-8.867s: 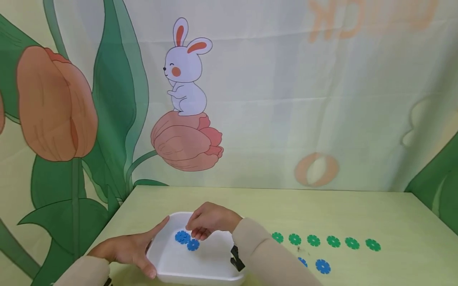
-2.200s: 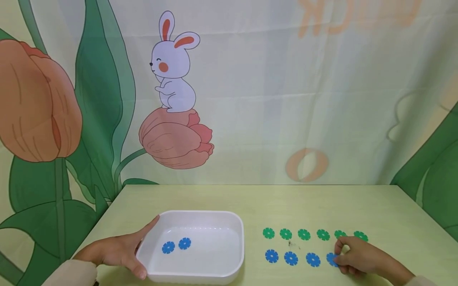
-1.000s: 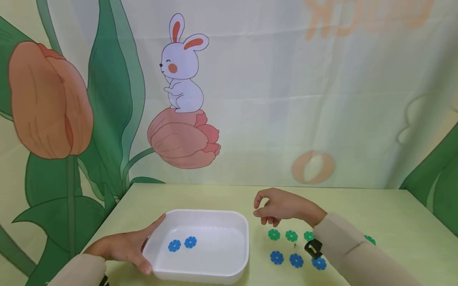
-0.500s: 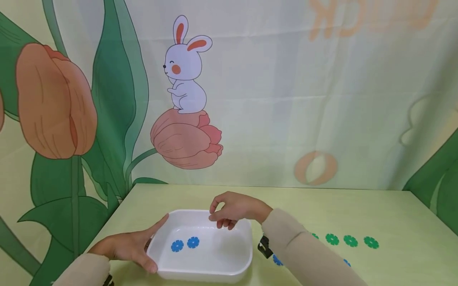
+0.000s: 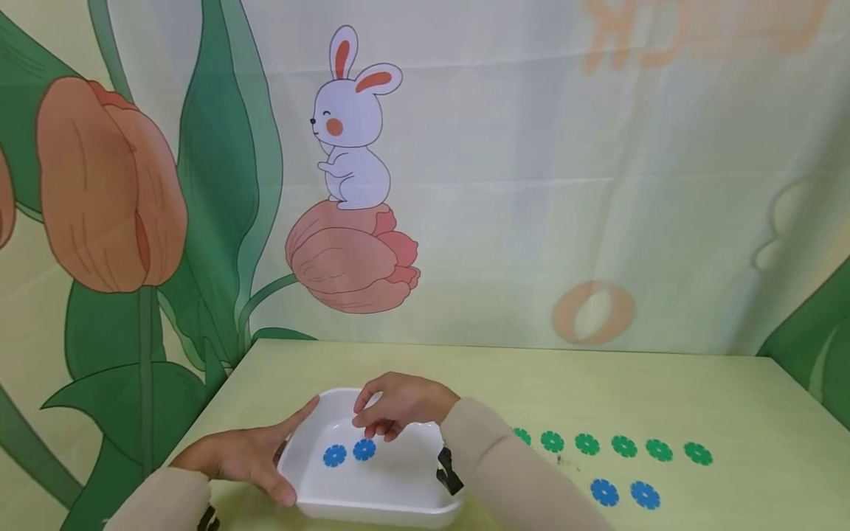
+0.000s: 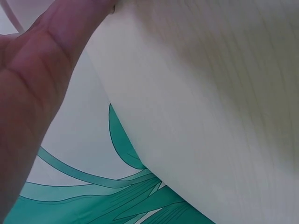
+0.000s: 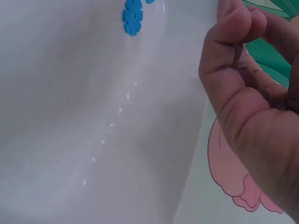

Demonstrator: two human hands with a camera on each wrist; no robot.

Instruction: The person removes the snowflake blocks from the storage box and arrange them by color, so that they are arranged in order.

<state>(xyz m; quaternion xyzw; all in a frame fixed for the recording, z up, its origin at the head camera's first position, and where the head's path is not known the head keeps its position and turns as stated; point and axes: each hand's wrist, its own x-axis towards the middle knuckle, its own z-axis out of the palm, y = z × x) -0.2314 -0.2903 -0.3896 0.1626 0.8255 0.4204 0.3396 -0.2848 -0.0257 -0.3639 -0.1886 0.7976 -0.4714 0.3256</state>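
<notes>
Two blue snowflake discs, a left one (image 5: 335, 456) and a right one (image 5: 364, 449), lie flat on the floor of a white tray (image 5: 372, 509). My left hand (image 5: 247, 459) grips the tray's left end, thumb at the near corner and a finger at the far one. Over the tray, my right hand (image 5: 405, 404) hovers with fingers loosely bent and nothing visible between them. Its fingertips are just above the right disc in the head view. The right wrist view shows a blue disc (image 7: 132, 17) at the top, apart from the fingers.
Right of the tray, a row of several green snowflake discs (image 5: 624, 446) lies on the pale table (image 5: 764, 413). In front of it are blue discs (image 5: 645, 495), partly hidden by my right sleeve (image 5: 511, 464). A printed cloth (image 5: 491, 221) hangs behind the table.
My right hand set a blue disc down at the row's end, then moved left, back over the tray. Earlier, more blue discs lay in the tray. My left hand stays on it.
</notes>
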